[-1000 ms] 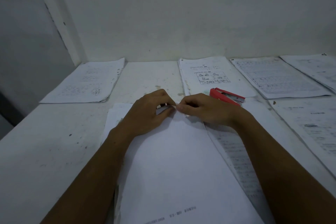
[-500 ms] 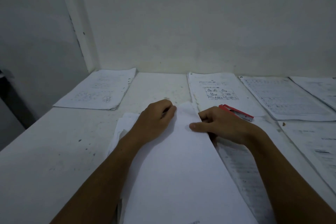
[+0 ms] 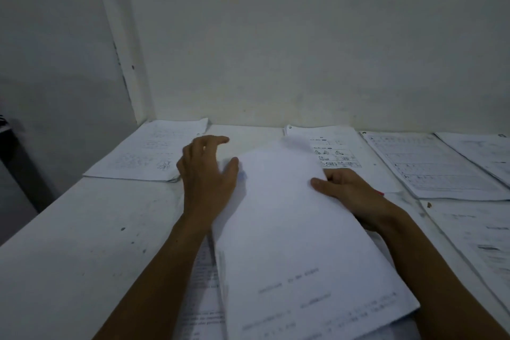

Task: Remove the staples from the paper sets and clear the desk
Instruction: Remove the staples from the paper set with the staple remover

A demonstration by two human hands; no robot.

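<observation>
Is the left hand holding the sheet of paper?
No, the left hand hovers open beside the sheet, while the right hand grips its right edge.

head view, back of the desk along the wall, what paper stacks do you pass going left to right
white handwritten paper stack in the left corner → white printed worksheet with small pictures → white lined form sheet → white paper set at the right edge
</observation>
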